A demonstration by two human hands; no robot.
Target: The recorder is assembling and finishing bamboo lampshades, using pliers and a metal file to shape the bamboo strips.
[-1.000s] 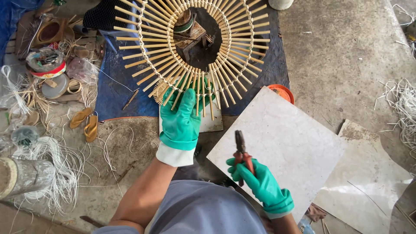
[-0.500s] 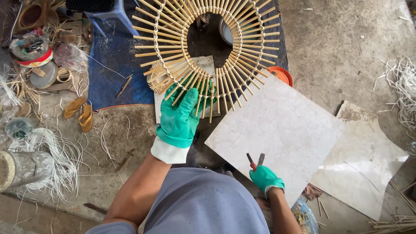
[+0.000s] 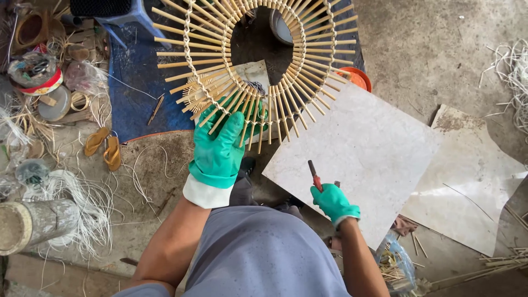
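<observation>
on the workshop floor: a person in green rubber gloves works a round sunburst frame of bamboo sticks [image 3: 247, 66].
change: right hand [image 3: 335, 202] has dropped from the frame, fingers closed on red-handled pliers [image 3: 315, 177] – cutting paused.
left hand [image 3: 218, 148]: grips the frame's lower rim.
count: one frame, one pliers, two pale stone tiles [image 3: 357, 154] – two sandals [image 3: 104, 147].

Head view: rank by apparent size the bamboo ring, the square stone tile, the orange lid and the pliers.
1. Bamboo ring and square stone tile: similar extent, and the ring is cut off at the top, so unranked.
2. Orange lid, partly hidden.
3. Pliers, mostly inside the right hand.
</observation>
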